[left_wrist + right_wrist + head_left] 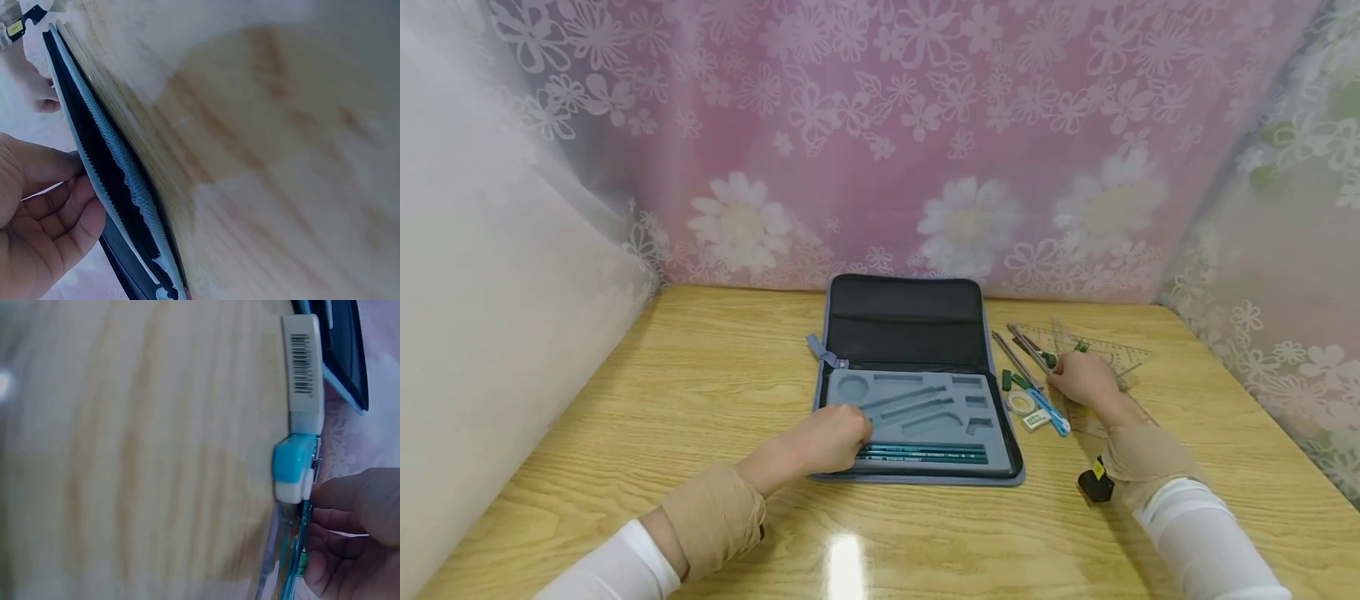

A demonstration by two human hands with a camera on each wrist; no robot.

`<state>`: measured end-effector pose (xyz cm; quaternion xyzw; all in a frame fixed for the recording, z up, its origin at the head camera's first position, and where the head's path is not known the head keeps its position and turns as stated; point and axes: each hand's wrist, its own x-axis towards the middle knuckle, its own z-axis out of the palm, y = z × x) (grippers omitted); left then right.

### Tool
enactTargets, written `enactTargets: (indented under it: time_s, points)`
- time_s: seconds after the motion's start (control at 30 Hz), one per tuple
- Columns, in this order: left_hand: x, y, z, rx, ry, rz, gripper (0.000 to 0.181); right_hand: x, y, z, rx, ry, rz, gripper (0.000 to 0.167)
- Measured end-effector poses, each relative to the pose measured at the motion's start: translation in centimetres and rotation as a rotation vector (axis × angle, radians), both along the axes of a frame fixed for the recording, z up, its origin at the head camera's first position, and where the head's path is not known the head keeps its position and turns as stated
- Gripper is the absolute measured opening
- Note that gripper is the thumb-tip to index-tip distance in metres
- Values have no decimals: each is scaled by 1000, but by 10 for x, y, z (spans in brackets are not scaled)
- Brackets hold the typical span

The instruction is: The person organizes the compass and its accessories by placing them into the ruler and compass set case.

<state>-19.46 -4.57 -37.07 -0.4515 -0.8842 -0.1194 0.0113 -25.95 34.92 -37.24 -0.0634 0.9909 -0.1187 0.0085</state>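
An unzipped pencil case (906, 321) lies spread out, its grey-blue moulded tray (842, 425) facing up. Several dark teal pencils (940, 454) lie along the tray's near side. My left hand (831, 433) is at their left end, fingers bent; the case's zipped edge (94, 144) hides its fingertips in the left wrist view. To the right of the case, my right hand (1086, 382) reaches down among loose tools, its fingertips by a slim silver tool (1028, 343). A light-blue and white tool (294, 465) hides part of the right fingertips, so any grip is unclear.
Beside the case lie a white eraser (1036, 419), a tape roll (1021, 403), small green blocks (1006, 380), another silver tool (1015, 357) and clear set squares (1123, 354). Flowered curtains (880, 150) enclose the wooden table (722, 367).
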Motion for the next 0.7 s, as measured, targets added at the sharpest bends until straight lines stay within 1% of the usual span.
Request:
enactTargets:
  time_s: [0.17,0.27,0.5,0.7]
  points:
    - [0,-1,2,-2,10,-5,48,-3,0,-3,-1,-14,6,47]
    - [0,0,2,0,18,-10,48,-1,1,-2,7,-9,3,47]
    - [0,-1,1,-1,17,-7,48,6,5,4,-42,-19,-47,40]
    - [0,-1,0,-2,6,-1,47,10,12,2,-47,-9,-31,44]
